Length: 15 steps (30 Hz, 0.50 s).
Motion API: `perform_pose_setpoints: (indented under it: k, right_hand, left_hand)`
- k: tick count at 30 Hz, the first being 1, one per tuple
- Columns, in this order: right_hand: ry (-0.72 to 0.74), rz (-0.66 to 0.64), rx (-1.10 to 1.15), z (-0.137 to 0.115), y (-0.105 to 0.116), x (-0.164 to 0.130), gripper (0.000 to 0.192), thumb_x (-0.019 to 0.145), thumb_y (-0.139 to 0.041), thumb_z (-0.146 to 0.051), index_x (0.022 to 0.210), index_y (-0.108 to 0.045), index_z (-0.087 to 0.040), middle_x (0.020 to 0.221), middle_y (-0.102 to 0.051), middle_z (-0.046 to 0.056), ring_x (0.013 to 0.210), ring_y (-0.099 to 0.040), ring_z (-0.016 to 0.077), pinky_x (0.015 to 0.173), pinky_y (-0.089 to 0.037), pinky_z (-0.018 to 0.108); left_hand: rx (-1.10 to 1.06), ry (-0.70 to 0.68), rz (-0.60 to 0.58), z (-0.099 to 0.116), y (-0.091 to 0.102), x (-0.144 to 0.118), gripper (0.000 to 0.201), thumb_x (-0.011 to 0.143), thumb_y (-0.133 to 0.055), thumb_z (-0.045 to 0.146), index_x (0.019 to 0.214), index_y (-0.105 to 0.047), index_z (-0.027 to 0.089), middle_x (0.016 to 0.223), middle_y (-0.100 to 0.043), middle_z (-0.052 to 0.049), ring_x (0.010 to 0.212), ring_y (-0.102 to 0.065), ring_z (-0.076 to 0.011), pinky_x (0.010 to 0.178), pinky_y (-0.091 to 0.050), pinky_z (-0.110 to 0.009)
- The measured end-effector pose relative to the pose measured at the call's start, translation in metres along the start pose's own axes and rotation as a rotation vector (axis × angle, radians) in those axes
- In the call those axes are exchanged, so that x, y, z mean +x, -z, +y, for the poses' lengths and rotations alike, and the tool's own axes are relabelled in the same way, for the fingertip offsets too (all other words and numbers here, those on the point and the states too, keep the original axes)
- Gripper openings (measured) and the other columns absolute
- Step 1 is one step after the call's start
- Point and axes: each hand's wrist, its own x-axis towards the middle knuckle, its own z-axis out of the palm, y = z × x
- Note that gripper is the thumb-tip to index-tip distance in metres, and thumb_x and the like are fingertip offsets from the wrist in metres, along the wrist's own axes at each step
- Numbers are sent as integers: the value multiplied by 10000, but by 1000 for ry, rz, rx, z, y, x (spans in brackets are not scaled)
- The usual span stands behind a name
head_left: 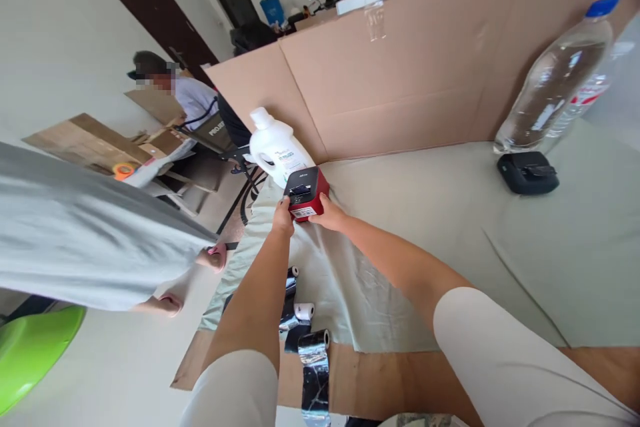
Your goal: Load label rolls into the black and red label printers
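Observation:
A red and black box (pixel 321 188) with a printed label on its near side is held between both my hands, close to the table's left end. My left hand (pixel 283 215) grips its left side, and my right hand (pixel 330 213) closes round its right corner. Just behind the box stands a white jug-shaped bottle (pixel 283 150) with a handle and white cap. Nearer to me, by my left forearm, lie a white roll (pixel 304 311) and several rolls in shiny black wrapping, one of them a black roll (pixel 314 341) with its wrapping hanging over the edge.
A cardboard panel (pixel 400 73) runs along the back of the cloth-covered table (pixel 410 247). At right stand a large water bottle (pixel 560 87) and a second bottle behind it, with a black device (pixel 527 172) in front. To the left, a person in grey (pixel 90 233) stands; another sits farther back.

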Motion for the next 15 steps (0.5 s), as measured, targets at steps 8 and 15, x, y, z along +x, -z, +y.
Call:
perform_pose_setpoints:
  k: [8,15]
  right_hand:
    - [57,252,56,29,43,-119,822,774,-644,-294,1521,-314,-202,1521,-463,104,1402,-437,311,1160,-379,493]
    - [85,545,-177,63,107,-245,750,806,-563,-271,1518,-335,-209,1332,-612,130,1197,-573,338,995,-508,554]
  left_hand:
    - [-277,-182,-208,-4,-34,-112,347,840,-663,378,1157,-645,238,1184,-699,-36,1148,-623,-204,1022,-470,-324]
    - [-230,-89,-397,-34,-85,-253,485,910,-566,496,1340,-535,275,1417,-575,-48,1345,-504,-217,1139,-385,-347]
